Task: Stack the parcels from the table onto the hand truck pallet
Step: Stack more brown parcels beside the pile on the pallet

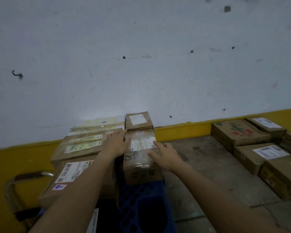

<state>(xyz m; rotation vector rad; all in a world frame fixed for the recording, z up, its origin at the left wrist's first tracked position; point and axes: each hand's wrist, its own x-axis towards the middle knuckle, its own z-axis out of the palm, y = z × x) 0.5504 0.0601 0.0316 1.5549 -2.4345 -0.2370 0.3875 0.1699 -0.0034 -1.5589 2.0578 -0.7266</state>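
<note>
Open grip; left hand (117,143), right hand (165,154) on parcel (140,159).

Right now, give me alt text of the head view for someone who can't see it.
Two open hands, the left hand and the right hand, flank the top of a taped brown parcel standing on the blue pallet, next to stacked parcels by a white and yellow wall. At right, more parcels lie on the grey table.
</note>
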